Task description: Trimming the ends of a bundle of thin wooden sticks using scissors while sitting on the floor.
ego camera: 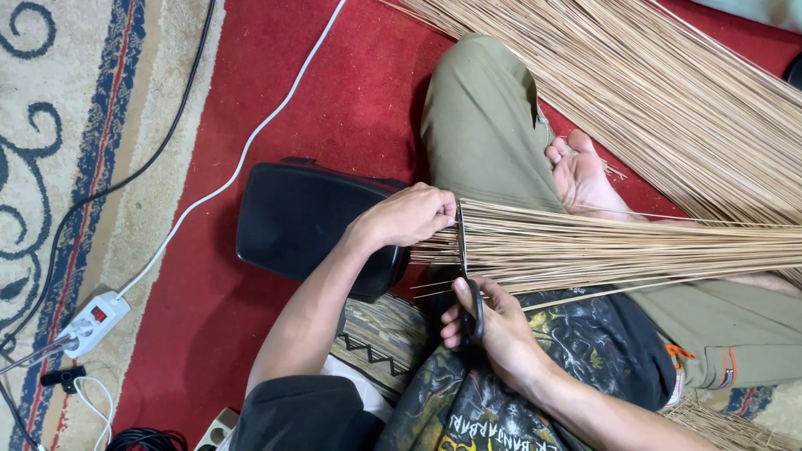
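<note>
Seated on a red carpet [351, 92], a person's left hand [411, 215] pinches a bundle of thin tan palm-leaf sticks [601, 244] across the lap, while right-hand fingers [455, 321] grip black-handled scissors [469, 276] trimming its uneven ends, a few unclipped.
</note>
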